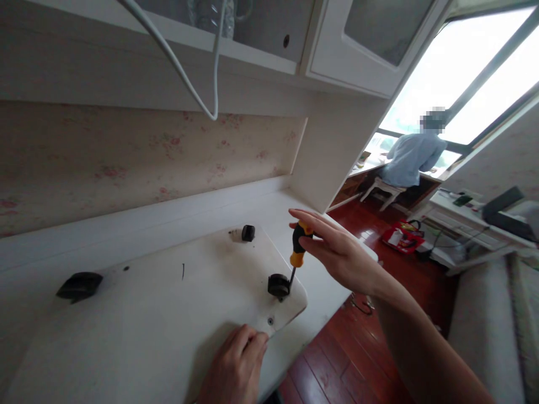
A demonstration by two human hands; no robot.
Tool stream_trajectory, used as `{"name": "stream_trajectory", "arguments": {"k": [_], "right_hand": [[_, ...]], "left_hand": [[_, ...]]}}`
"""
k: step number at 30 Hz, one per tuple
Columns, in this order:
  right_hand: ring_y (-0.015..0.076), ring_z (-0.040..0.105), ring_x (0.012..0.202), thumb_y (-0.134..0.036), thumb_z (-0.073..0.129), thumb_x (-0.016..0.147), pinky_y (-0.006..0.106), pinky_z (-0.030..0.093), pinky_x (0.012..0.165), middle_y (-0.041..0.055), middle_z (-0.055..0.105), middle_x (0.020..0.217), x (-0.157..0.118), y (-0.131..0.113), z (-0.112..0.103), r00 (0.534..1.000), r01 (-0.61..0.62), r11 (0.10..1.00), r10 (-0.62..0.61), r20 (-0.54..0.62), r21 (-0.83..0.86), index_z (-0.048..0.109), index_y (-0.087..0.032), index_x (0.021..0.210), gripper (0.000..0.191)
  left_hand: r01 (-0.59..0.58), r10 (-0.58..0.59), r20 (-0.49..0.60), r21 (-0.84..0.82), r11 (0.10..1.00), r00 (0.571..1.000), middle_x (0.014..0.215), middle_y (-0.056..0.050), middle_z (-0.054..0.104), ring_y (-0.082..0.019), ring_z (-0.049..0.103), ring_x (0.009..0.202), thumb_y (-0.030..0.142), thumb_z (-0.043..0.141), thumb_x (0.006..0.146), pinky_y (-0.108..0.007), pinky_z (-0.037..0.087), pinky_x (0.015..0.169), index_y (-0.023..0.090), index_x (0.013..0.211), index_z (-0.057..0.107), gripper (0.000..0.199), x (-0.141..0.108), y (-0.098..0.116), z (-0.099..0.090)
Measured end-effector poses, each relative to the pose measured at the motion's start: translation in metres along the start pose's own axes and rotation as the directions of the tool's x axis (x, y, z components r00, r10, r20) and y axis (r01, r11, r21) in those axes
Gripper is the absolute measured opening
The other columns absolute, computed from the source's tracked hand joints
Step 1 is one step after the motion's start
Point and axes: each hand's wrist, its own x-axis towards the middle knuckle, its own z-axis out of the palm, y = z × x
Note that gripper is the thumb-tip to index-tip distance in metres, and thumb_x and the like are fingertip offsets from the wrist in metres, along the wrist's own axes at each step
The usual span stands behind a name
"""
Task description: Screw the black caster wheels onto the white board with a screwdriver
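Observation:
My right hand (337, 249) is closed round the black and yellow handle of a screwdriver (297, 259), with some fingers stretched out. The screwdriver stands nearly upright, its shaft reaching down beside a black caster wheel (278, 285) near the rounded corner of a white board (168, 331). At the board's front edge, my left hand (238, 365) has its fingers curled round the edge; their undersides are hidden. A second caster (248, 233) sits near the back corner, and another dark caster (80, 286) is at the left. A screw hole (270, 321) shows near the front corner.
The board lies on a white countertop (337, 280) under a wall cabinet (353, 45). A white cable (177, 64) hangs from above. Beyond, a person (415, 154) sits by the window, and a red bag (403, 235) lies on the wooden floor (328, 365).

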Motion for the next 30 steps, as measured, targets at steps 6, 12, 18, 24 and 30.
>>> {"name": "stream_trajectory", "arguments": {"k": [6, 12, 18, 24, 30], "right_hand": [[0.0190, 0.070, 0.105, -0.054, 0.055, 0.105, 0.037, 0.058, 0.098, 0.0100, 0.068, 0.125, 0.0056, 0.0031, 0.0007, 0.994, -0.100, 0.991, 0.095, -0.057, -0.085, 0.068, -0.024, 0.135, 0.044], [0.0152, 0.072, 0.096, -0.049, 0.058, 0.104, 0.028, 0.061, 0.085, 0.0076, 0.071, 0.121, 0.0045, 0.0040, -0.0034, 0.994, -0.113, 0.993, 0.113, -0.006, 0.028, 0.067, -0.025, 0.137, 0.042], [0.0201, 0.070, 0.112, -0.048, 0.046, 0.109, 0.038, 0.058, 0.099, 0.0116, 0.070, 0.128, 0.0012, 0.0000, -0.0026, 0.993, -0.112, 0.992, 0.109, -0.053, -0.060, 0.062, -0.023, 0.142, 0.045], [0.0154, 0.069, 0.085, -0.053, 0.063, 0.101, 0.032, 0.059, 0.082, 0.0080, 0.070, 0.107, -0.0001, 0.0007, -0.0021, 0.988, -0.122, 0.988, 0.112, -0.110, -0.092, 0.073, -0.021, 0.122, 0.040], [0.0171, 0.072, 0.112, -0.044, 0.048, 0.109, 0.032, 0.061, 0.092, 0.0102, 0.068, 0.131, -0.0031, 0.0004, -0.0052, 0.997, -0.078, 0.991, 0.078, 0.004, 0.108, 0.061, -0.025, 0.144, 0.042]], "left_hand": [[-0.001, 0.001, -0.003, -0.012, 1.000, 1.000, 0.077, 0.002, 0.068, -0.011, 0.070, 0.065, 0.035, 0.031, 0.115, -0.024, 0.054, 0.063, 0.025, 0.095, 0.067, 0.042, -0.0018, -0.0019, 0.0006], [-0.004, 0.005, 0.031, -0.025, 1.000, 1.000, 0.077, 0.002, 0.067, -0.012, 0.070, 0.065, 0.035, 0.033, 0.115, -0.025, 0.054, 0.063, 0.025, 0.095, 0.067, 0.041, 0.0003, -0.0022, -0.0004], [-0.014, 0.015, 0.011, -0.035, 0.999, 1.000, 0.077, 0.002, 0.067, -0.011, 0.070, 0.064, 0.035, 0.033, 0.115, -0.025, 0.055, 0.061, 0.024, 0.092, 0.067, 0.043, 0.0005, -0.0010, -0.0007], [-0.013, 0.014, 0.018, -0.011, 1.000, 1.000, 0.079, 0.001, 0.069, -0.012, 0.071, 0.065, 0.035, 0.032, 0.115, -0.025, 0.055, 0.062, 0.025, 0.096, 0.069, 0.043, -0.0008, -0.0025, 0.0000], [-0.026, 0.026, 0.003, -0.015, 1.000, 1.000, 0.079, 0.002, 0.069, -0.011, 0.071, 0.066, 0.036, 0.033, 0.115, -0.025, 0.056, 0.062, 0.025, 0.096, 0.069, 0.042, 0.0001, -0.0032, 0.0005]]}}
